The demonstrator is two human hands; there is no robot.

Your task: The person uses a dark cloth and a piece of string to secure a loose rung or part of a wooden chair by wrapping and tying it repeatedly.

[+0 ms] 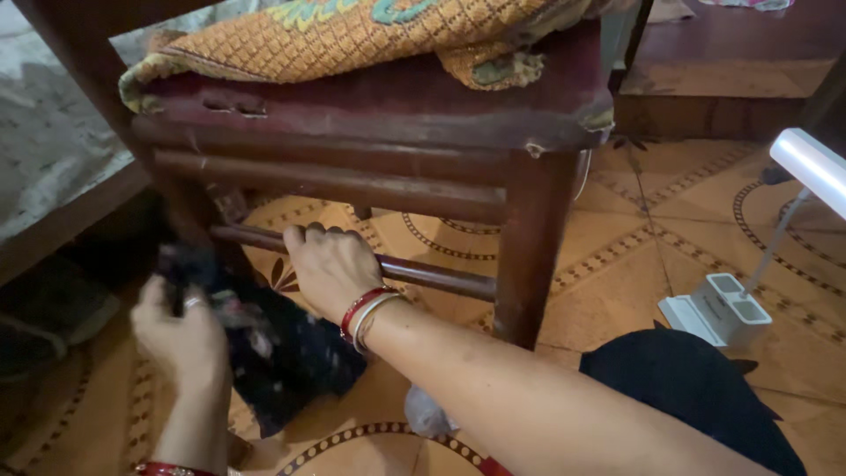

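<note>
From the head camera, looking down: the right hand (330, 269) sits at the centre of the frame, fingers curled over the lower rail (423, 273) of a dark wooden chair (529, 220), wrapped tight around it, which looks like a way of steadying the chair or the person's own reach; red and white bangles (370, 313) ring the wrist. The left hand (181, 339), at lower left, is blurred; its fingers seem bunched round a dark cloth (282, 353) with pale specks, which hangs from the hand down to the floor beside the chair's left leg, close under the rail, as if pressed there for wiping; how firmly it is held I cannot tell for sure. A yellow woven cushion (352, 35) lies on the seat, upper middle, sagging over the front edge. The patterned tile floor (652, 238) fills the right side; a small white lamp (731, 304) stands at right, well apart from the chair.
</note>
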